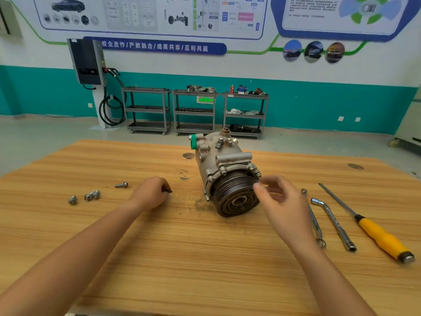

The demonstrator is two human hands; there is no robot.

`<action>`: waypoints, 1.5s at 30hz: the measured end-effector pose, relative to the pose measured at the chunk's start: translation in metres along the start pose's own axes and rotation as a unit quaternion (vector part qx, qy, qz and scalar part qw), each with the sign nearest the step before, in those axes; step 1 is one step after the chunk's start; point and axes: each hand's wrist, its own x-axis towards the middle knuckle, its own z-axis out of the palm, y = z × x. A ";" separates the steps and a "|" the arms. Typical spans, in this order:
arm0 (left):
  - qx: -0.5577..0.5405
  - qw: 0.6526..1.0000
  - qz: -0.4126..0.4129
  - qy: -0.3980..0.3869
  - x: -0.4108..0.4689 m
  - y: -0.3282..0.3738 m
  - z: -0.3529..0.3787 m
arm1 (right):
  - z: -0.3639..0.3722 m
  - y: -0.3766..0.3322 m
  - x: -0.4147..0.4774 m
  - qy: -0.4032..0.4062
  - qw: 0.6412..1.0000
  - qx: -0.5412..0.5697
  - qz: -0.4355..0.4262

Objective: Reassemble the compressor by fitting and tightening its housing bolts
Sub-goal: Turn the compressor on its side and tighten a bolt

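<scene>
Compressor (224, 169) on its side mid-desk (182, 258), pulley (237, 197) nearest. Left hand (151, 192) curled round a small dark piece (169, 191), resting on the wood. Right hand (276, 197) loosely spread, thumb tip at the pulley rim; any pinch unclear. Loose bolts (92, 195) far left; spanner (315, 222), L-shaped socket wrench (335, 226), yellow-handled screwdriver (382, 238) right.

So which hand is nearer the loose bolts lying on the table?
Left. The left hand rests just right of the loose bolts, curled round a small dark part; the right hand is beyond the compressor, at its pulley.
</scene>
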 end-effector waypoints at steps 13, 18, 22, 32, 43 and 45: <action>-0.657 0.744 -0.114 -0.052 -0.067 0.104 0.012 | 0.047 -0.011 -0.006 0.025 0.960 -0.204 -0.188; -0.679 0.721 -0.130 -0.043 -0.057 0.106 0.013 | 0.057 -0.012 0.001 0.050 0.938 -0.263 -0.221; -0.687 0.712 -0.135 -0.048 -0.053 0.104 0.013 | 0.065 -0.011 0.002 0.053 0.932 -0.288 -0.213; -0.697 0.700 -0.147 -0.057 -0.052 0.101 0.010 | 0.077 -0.002 0.002 0.081 0.925 -0.308 -0.208; -0.734 0.661 -0.147 -0.058 -0.048 0.101 0.010 | 0.079 0.002 0.009 0.100 0.920 -0.307 -0.223; -0.754 0.639 -0.138 -0.055 -0.050 0.099 0.012 | 0.079 0.002 0.011 0.104 0.919 -0.308 -0.225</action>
